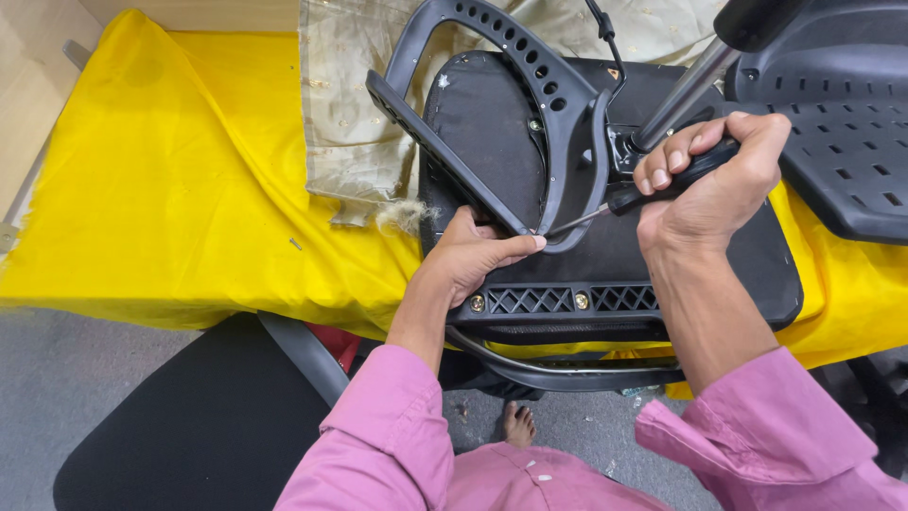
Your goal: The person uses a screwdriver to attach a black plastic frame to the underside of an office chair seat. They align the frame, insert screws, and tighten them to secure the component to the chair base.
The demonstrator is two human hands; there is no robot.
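Note:
An upturned black office chair seat lies on a table under a yellow cloth. A dark grey perforated armrest bracket rests on the seat's underside. My right hand grips a black-handled screwdriver, its thin metal shaft angled down-left with the tip at the lower end of the armrest. My left hand presses on the seat beside that spot, fingertips touching the armrest end and the screwdriver tip. The screw itself is hidden by my fingers.
A chrome gas-lift column rises from the seat's centre. The grey perforated chair back lies at right. A beige embroidered cloth covers the table's far part. Another black seat stands on the floor below, near my bare foot.

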